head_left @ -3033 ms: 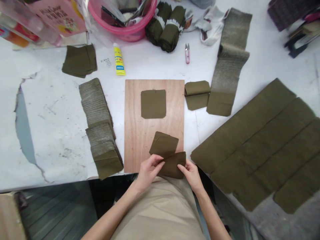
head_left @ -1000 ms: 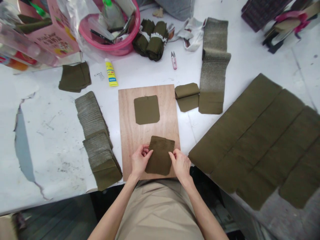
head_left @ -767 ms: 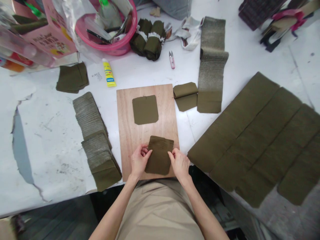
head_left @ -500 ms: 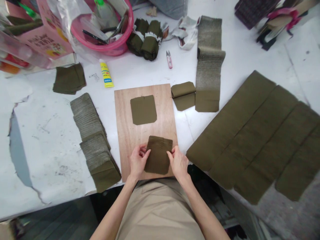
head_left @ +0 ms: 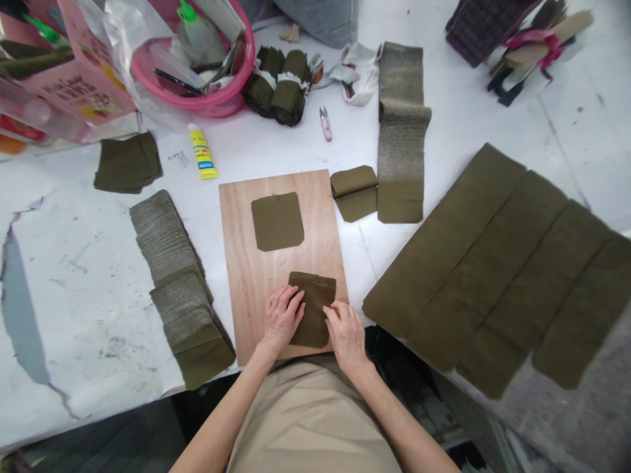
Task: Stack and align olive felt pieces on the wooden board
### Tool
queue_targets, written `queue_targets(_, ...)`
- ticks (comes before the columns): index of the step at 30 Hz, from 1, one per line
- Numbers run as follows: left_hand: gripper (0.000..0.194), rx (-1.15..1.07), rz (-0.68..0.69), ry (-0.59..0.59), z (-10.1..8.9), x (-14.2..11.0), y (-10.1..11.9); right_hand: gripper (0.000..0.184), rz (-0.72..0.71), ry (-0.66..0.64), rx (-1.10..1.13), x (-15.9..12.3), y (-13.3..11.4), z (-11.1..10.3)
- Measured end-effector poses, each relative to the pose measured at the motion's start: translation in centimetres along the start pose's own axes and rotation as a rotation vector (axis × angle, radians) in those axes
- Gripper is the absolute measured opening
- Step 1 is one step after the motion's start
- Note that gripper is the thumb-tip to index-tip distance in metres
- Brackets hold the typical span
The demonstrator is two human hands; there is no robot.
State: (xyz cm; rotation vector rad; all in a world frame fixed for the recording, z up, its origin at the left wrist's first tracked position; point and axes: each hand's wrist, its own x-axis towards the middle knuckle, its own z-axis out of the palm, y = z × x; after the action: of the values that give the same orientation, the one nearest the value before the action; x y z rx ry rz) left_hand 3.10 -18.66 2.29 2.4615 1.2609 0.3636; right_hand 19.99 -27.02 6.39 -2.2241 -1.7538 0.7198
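**Layered olive-green fabric piece (head_left: 318, 318) handled on a pale wooden board (head_left: 246, 282)**

In the head view, the layered olive-green fabric piece is seen over the near part of the pale wooden board, close to the wearer's body, with several edges showing at its far end. Its left edge is covered by the fingers of the left hand (head_left: 282, 320), which are laid across the top; its right edge is touched by the curled fingertips of the right hand (head_left: 346, 332). Whether the cloth is pinched or merely pressed by either grip cannot be told, since the thumbs are largely hidden.

Farther up the same board, a single olive-green fabric square with clipped corners (head_left: 278, 221) is laid flat, apart from both hands. On the white desk (head_left: 98, 263), an overlapping stack of grey-green fabric pieces (head_left: 167, 243) is placed to the board's left, and a folded olive-green piece (head_left: 355, 203) is set just beside its right edge.

The step in hand is judged to be the straightening or separating of the layers. For the next move, light, even fingertip pressure at both edges seems called for, so that the layers are not skewed.
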Motion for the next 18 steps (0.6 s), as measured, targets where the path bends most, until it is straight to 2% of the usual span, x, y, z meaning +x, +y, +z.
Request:
queue_targets(6, 0.03, 0.019, 0.002, 0.004, 0.1, -0.1, -0.1, 0.013, 0.033, -0.05, 0.033, 0.6, -0.4, -1.3)
queue_targets(13, 0.027, -0.018, 0.003, -0.016, -0.7, 0.5, 0.0, 0.013, -0.048, -0.085, 0.049, 1.2, 0.0, -1.5)
queue_targets(18, 0.023, -0.055, 0.015, -0.018, -1.3, 1.0, 0.0, 0.019, 0.005, -0.007, 0.151, 3.2, -0.1, -2.4)
